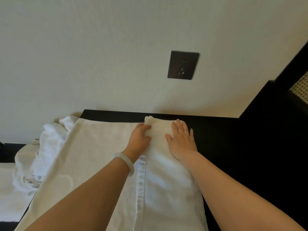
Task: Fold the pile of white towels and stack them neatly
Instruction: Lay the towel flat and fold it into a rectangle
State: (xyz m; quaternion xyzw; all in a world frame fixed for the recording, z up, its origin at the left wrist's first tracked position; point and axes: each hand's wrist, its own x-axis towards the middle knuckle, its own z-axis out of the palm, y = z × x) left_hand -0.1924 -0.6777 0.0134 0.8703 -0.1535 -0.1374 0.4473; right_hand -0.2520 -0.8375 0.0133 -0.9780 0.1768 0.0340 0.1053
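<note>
A large white towel (93, 154) lies spread over a black table (221, 140). Its right part is folded over into a long thick strip (166, 177) with a hemmed edge running down the middle. My left hand (140, 139), with a pale bangle on the wrist, grips the folded edge near the far end, fingers curled on the cloth. My right hand (180, 139) lies flat with spread fingers on top of the folded strip, pressing it down. A crumpled pile of white towels (41, 155) sits at the left, partly under the spread towel.
A cream wall stands right behind the table, with a dark power socket (183, 65) on it. A black piece of furniture with a woven panel (300, 88) rises at the right. Bare black tabletop shows right of the towel. A white surface (8, 189) lies at lower left.
</note>
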